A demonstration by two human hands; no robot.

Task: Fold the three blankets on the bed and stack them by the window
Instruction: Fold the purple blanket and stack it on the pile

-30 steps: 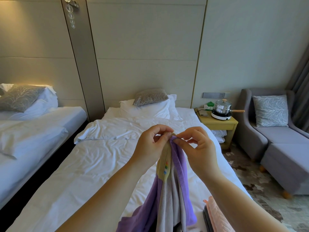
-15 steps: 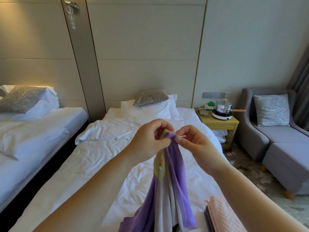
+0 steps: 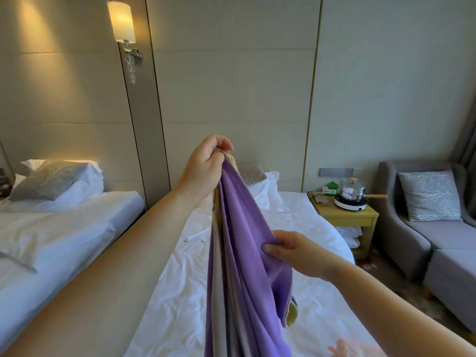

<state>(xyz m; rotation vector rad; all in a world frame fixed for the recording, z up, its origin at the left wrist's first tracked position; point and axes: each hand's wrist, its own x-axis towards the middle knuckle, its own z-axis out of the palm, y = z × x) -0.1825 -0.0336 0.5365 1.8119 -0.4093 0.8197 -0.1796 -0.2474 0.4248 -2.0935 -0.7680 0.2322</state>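
Purple blanket [image 3: 239, 253] hangs at frame centre over the bed [image 3: 180, 292]; our left hand [image 3: 206, 163] pinches its top corners high, right hand [image 3: 296, 253] grips an edge lower, likely tracing for the next fold.

views: one, head-worn, wide-angle | position: above the near end of the white-sheeted bed [image 3: 180, 292] | facing: forward and slightly down, toward the beige panelled wall [image 3: 231, 73] | nearness: close, with left hand [image 3: 206, 163], right hand [image 3: 296, 251] and the purple-and-yellow knitted blanket [image 3: 239, 215] filling the centre foreground | edges: second white bed [image 3: 64, 228] left, grey upholstered armchair [image 3: 396, 228] right
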